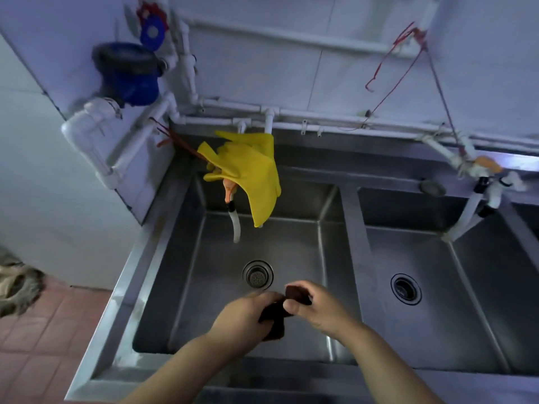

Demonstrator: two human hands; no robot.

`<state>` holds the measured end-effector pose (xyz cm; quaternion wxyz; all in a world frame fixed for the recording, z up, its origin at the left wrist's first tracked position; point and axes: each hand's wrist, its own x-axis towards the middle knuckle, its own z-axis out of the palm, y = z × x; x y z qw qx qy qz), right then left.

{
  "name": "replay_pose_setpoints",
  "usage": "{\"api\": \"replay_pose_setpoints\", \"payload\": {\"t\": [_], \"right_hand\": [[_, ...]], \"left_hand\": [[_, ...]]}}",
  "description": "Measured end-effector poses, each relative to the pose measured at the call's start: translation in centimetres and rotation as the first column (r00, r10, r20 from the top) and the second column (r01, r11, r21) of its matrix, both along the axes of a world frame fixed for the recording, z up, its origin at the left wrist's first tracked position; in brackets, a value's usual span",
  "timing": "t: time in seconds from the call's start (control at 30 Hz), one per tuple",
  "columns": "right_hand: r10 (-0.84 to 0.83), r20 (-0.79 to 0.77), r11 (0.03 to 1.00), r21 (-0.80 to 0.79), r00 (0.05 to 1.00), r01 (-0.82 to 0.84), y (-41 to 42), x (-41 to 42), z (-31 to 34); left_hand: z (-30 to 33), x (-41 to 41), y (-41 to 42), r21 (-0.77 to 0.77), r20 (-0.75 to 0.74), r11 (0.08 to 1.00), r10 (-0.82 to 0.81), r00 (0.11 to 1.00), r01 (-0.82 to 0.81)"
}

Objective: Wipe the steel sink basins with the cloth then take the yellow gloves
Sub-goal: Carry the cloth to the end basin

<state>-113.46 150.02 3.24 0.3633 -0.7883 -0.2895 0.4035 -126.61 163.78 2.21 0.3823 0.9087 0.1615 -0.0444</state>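
Both hands grip one small dark brown cloth [274,316] above the near part of the left steel sink basin [186,287]: the left hand [242,316] has its fingers curled round the lower bunch, and the right hand [318,307] pinches the upper edge between thumb and fingers, as if folding or wringing it. The cloth is off the metal, so I judge the wiping step is in hand, not done. Further back over the same basin, the pair of yellow rubber gloves [250,173] hangs draped from the white plastic tap pipe [268,123], untouched. To the right lies the second steel basin [437,275] with its dark round drain [406,288]. Next the cloth likely needs pressing flat on the basin floor and sweeping across; the gloves come last
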Motion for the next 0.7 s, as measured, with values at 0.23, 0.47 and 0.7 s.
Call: {"api": "replay_pose_setpoints", "payload": {"t": [0.23, 0.47, 0.7], "right_hand": [[-0.293, -0.059, 0.955, 0.029, 0.954, 0.296, -0.2, -6.6, 0.2], [-0.579, 0.020, 0.811, 0.113, 0.815, 0.573, -1.5, -10.7, 1.2], [-0.801, 0.009, 0.592, 0.168, 0.599, 0.788, -8.8, -11.0, 2.7]], "left_hand": [[2.0, -3.1, 2.4, -0.049, 0.023, 0.992, -0.113, 0.993, 0.114], [1.5, -4.0, 3.0, -0.078, -0.159, 0.969, -0.243, 0.957, 0.233], [2.4, 0.1, -1.3, -0.323, -0.186, 0.927, -0.257, 0.948, 0.188]]}}
